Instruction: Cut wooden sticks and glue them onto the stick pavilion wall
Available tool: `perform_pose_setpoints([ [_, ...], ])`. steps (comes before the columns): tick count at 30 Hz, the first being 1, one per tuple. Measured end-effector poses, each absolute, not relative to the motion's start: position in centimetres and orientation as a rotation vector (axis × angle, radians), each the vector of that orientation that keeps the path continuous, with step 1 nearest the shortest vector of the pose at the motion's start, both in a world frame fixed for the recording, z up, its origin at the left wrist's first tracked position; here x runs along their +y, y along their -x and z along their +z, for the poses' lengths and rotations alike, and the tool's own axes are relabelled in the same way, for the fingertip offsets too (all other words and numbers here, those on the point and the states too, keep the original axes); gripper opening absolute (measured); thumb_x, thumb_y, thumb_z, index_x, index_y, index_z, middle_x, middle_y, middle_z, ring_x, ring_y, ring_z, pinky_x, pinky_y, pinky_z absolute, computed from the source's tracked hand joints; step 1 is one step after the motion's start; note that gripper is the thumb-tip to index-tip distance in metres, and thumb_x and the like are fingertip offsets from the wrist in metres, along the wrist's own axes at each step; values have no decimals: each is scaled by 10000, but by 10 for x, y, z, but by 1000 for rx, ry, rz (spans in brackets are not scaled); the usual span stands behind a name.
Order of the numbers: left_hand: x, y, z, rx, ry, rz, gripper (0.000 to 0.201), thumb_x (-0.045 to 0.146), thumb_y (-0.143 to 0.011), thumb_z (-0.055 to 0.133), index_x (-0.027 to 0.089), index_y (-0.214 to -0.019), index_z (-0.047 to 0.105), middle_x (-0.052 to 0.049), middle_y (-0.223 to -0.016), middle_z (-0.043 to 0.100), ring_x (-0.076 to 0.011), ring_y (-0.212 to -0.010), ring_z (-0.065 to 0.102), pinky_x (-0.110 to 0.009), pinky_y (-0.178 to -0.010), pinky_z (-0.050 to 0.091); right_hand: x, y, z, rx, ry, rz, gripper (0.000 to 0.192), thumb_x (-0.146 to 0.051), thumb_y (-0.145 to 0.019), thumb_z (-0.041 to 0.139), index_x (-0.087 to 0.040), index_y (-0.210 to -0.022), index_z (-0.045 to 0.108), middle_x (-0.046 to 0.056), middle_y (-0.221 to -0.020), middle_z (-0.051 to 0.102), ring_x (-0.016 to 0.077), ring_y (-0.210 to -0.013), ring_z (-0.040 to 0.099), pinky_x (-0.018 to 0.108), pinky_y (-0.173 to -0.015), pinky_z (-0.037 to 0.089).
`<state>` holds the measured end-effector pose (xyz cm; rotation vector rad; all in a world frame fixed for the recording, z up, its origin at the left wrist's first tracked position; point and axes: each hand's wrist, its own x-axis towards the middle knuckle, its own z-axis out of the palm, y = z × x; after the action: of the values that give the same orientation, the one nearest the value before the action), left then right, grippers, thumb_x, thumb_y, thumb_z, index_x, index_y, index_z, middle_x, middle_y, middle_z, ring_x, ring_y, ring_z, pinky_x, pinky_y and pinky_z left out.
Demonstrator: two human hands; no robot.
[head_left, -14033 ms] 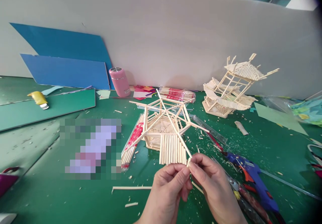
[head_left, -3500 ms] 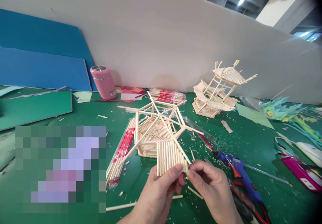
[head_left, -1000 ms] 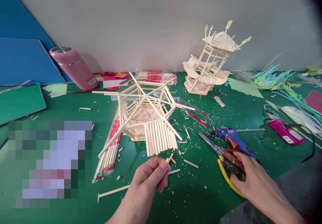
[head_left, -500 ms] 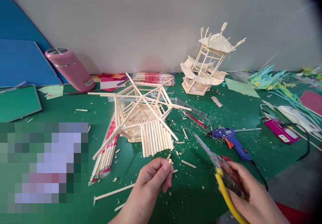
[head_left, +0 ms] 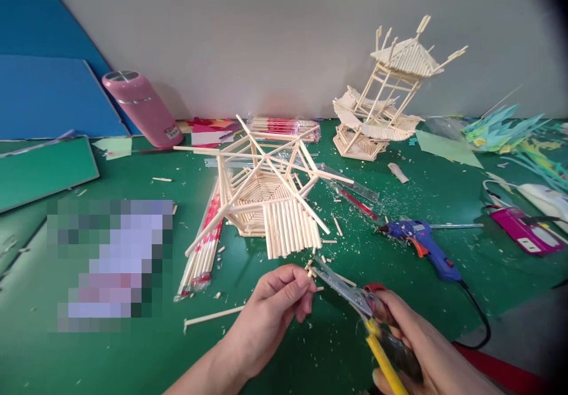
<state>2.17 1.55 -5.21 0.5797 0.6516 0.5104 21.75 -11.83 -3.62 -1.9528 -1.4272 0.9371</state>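
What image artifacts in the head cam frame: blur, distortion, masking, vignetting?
Head view: wide-angle bend, so the pink bottle and the far stick pavilion lean; dark vignette at the right corners; a pixelated mask block on the green mat; light is soft, shadows faint; left hand, scissors and right hand look reasonably sharp.

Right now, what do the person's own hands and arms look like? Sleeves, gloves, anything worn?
Both hands are bare: no gloves, rings or markings visible. The left hand leads into a bare forearm with no sleeve, watch or band in view. The right hand is cut off by the frame edge, so any sleeve there cannot be told.
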Motion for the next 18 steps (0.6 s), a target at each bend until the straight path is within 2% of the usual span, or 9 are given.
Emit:
perform_pose_setpoints([
  [7, 15, -19, -52, 589, -638, 492, 150, 263, -774, 628, 142, -693, 659, -4, -594, 565, -91, -554, 441, -207, -528, 303, -112, -207, -30, -1411, 1947, 1068, 677, -118, -590, 654, -262, -1237, 513, 37, -1107, 671, 250, -898, 670, 217, -667, 569],
  [13, 17, -16, -51, 575, -746, 489, 143, 281, -787, 615, 163, -722, 665, 3, -601, 555, -108, -574, 444, -231, -553, 313, -114, -205, -31, -1479, 1994, 1033, 702, -130, -553, 652, -309, -1220, 524, 12, -1142, 655, 302, -1002, 619, 305, -772, 547],
  [18, 18, -17, -50, 583, -724, 482, 140, 278, -772, 625, 159, -711, 666, 7, -588, 544, -104, -562, 438, -232, -555, 307, -117, -205, -33, -1491, 2005, 1054, 572, -192, -598, 641, -297, -1158, 579, 27, -1102, 674, 299, -974, 635, 306, -727, 561],
])
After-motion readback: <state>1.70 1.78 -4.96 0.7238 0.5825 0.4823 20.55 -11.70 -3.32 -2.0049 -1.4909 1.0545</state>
